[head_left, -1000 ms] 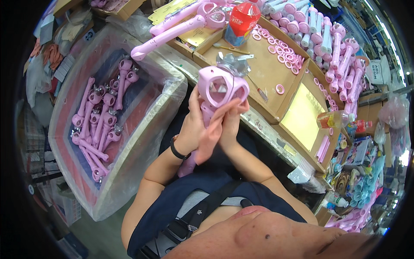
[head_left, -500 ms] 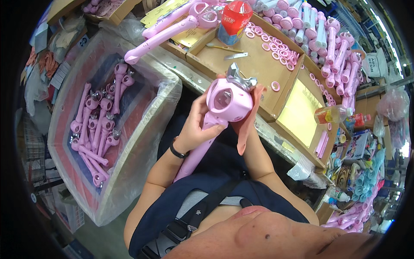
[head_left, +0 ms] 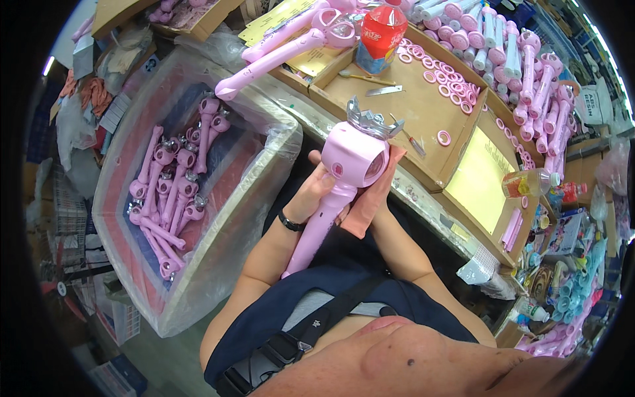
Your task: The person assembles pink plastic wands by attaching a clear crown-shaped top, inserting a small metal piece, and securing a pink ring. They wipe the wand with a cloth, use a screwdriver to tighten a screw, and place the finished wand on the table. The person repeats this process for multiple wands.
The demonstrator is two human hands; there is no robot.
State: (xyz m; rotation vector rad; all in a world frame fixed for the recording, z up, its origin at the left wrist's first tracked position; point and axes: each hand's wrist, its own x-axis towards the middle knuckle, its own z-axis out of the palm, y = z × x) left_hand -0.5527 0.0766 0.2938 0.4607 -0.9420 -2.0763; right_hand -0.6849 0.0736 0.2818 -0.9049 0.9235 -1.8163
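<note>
A pink toy wand (head_left: 321, 225) with a hollow round head and a silver crown (head_left: 372, 122) stands tilted in front of my chest, its handle end against my dark clothing. My left hand (head_left: 309, 197) is closed round it just under the head, the thumb lying on the head's lower side. On the head's right side, my right hand (head_left: 379, 213) presses a salmon-coloured cloth (head_left: 364, 215); most of its fingers are hidden behind the wand and the cloth.
At left, a plastic-lined bin (head_left: 198, 278) holds several finished-looking pink wands (head_left: 173, 175). Ahead, a cardboard tray (head_left: 397, 126) contains pink rings (head_left: 456, 86), a blade (head_left: 383, 90) and a red-labelled bottle (head_left: 381, 40). More wands (head_left: 555, 99) are heaped at far right.
The wand has been turned about its length: the head's round opening has shifted rightward and a smooth side with a small mark now faces up. The cloth has moved round with my right hand.
</note>
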